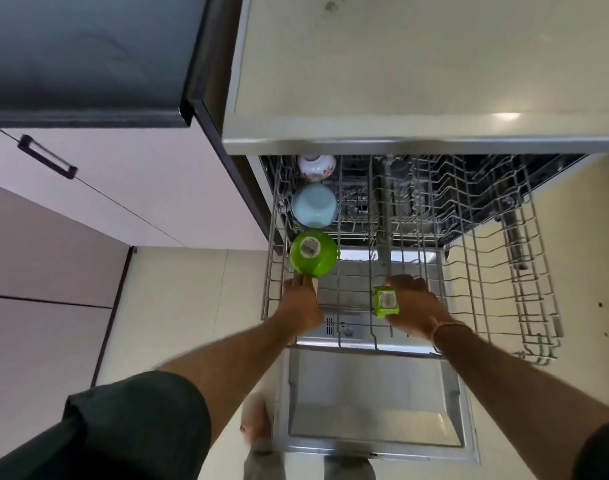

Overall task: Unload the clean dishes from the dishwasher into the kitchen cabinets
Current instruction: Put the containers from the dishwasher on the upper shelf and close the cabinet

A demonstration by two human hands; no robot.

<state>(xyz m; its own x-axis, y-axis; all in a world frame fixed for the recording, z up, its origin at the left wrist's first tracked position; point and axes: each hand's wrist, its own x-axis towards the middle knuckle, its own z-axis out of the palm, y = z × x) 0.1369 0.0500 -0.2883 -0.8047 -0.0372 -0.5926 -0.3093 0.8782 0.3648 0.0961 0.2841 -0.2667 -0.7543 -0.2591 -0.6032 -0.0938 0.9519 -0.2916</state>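
Note:
The dishwasher's upper wire rack [476,271] is pulled out over the open door [372,403]. Three upturned bowls stand in a row along its left side: a green bowl [313,252] with a sticker nearest me, a light blue bowl [313,206] behind it, and a white flowered bowl [317,167] at the back. My left hand [301,304] grips the near rim of the green bowl. My right hand [412,308] holds a small green square cup [385,301], bottom up, just above the rack's front middle.
The rest of the rack holds only bare tines. A pale countertop [400,64] overhangs the dishwasher. A dark hob [81,57] and light cabinet fronts with a black handle [46,155] lie to the left. My foot [258,420] stands beside the door.

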